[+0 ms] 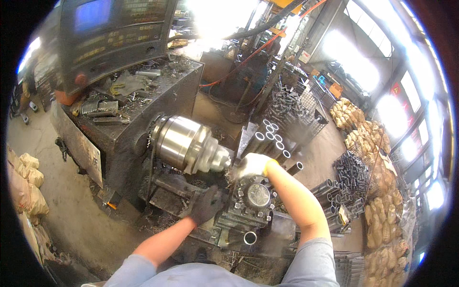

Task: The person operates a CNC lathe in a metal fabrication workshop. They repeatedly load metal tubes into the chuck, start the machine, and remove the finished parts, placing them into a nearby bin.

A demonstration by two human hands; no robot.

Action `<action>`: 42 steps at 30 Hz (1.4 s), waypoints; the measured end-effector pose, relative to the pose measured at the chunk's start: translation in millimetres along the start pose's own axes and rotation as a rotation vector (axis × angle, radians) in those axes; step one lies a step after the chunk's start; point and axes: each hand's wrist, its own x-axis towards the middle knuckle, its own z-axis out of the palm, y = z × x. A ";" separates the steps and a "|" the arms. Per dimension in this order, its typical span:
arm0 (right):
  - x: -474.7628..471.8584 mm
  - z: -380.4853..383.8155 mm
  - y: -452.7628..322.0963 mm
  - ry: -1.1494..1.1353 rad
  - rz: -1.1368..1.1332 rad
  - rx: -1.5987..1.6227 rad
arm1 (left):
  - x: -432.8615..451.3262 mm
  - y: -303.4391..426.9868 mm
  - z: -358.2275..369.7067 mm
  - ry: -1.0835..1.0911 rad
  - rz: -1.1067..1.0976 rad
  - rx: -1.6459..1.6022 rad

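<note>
A lathe's steel chuck (183,141) with stepped jaws (215,156) juts from the headstock, its outline partly blurred. My right hand (252,165), in a white glove with a yellow cuff, is beyond the tool post (259,195), close to the jaws' right end. Its fingers are blurred, and whatever they grip is hidden. In a dark glove, my left hand (207,206) is below the chuck, at the left side of the tool post; its grip is unclear. A short metal tube (250,238) lies on the near side of the tool post, its open end facing up.
A control panel (118,39) stands over the headstock (172,86), where gloves (131,83) and metal chips lie. Metal tubes (274,136) stand beyond the tool post, with more tubes (333,195) at the right. A wire-mesh bin (312,107) and stacked sacks (380,215) are further right.
</note>
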 end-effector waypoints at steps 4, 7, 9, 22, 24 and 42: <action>60.5 45.6 11.6 -0.095 0.172 -0.303 | 69.3 -9.6 20.6 -0.079 0.102 0.048; 99.1 76.1 52.1 -0.051 0.070 -0.392 | 76.9 2.8 20.6 -0.088 -0.059 0.401; 121.7 80.5 79.4 -0.201 -0.306 -0.683 | 72.7 15.2 20.6 -0.078 -0.123 0.401; 56.3 57.6 60.8 0.065 -1.014 -0.294 | 67.7 39.9 18.0 0.217 0.000 0.049; 86.1 70.2 61.2 -0.289 -0.618 0.281 | 43.9 58.0 7.9 0.313 0.123 0.017; 36.7 -20.3 13.6 0.497 0.289 -0.151 | -8.5 106.9 -54.3 0.264 0.682 0.914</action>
